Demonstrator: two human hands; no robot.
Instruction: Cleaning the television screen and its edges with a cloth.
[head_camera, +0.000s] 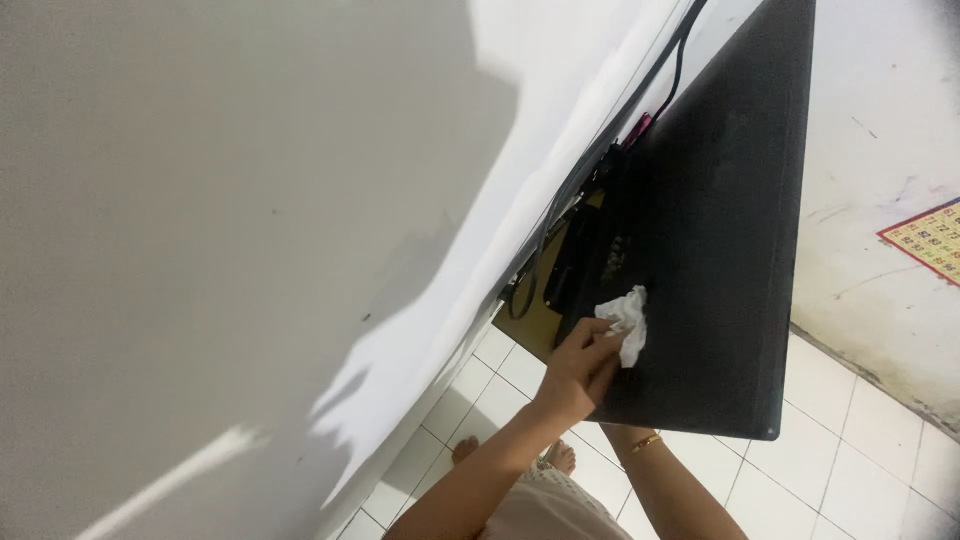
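While left hand (578, 372) fingers pinch white tissue (628, 318) against black screen (720, 230), right hand hidden

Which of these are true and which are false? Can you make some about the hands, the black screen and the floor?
1. A hand presses a crumpled white tissue against the back of the flat black screen. True.
2. The tissue is bright red. False: it is white.
3. The floor has white square tiles. True.
4. The other arm wears a gold bracelet at the wrist. True.
5. The person wears boots. False: bare toes show below.
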